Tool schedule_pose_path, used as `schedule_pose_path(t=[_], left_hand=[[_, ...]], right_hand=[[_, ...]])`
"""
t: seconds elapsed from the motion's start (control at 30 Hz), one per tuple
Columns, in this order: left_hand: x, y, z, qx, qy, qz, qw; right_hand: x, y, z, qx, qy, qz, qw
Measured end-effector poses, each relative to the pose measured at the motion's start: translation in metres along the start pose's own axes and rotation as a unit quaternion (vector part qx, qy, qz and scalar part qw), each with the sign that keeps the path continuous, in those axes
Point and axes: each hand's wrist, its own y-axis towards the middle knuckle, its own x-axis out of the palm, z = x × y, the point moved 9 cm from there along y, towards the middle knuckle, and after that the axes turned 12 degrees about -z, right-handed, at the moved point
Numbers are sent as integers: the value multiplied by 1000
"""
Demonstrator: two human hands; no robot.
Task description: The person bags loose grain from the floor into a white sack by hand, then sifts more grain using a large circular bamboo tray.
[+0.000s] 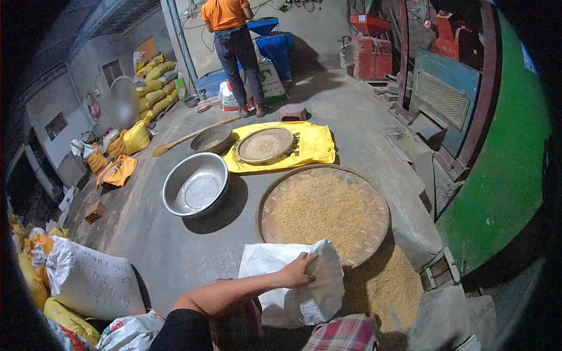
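Note:
My left hand (297,272) reaches in from the lower left under a black sleeve. Its fingers are closed on a white woven sack (275,304), near the sack's upper right edge. The sack stands in front of my knees, with faint writing on it. Just beyond it, a large round woven tray (264,225) holds a wide layer of yellow grain (319,205). More loose grain (389,289) lies on the floor right of the sack. My right hand does not show.
A metal basin (196,186), a dark bowl (212,139) and a smaller woven tray (265,145) stand ahead, the tray on a yellow sack (316,143). Filled sacks (96,281) line the left. A person in orange (228,35) stands at the back. Green machinery (497,175) is right.

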Motion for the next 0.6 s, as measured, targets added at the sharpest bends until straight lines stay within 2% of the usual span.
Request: schedule_pose_path(t=[0.27,0.6], left_hand=[[2,1,-6,-3,-37,-1,999],[-2,-6,6,-11,-8,-3,1000]], right_hand=[[1,-2,3,3,-2,-5,1000],[1,-6,10,9,-1,-8,1000]])
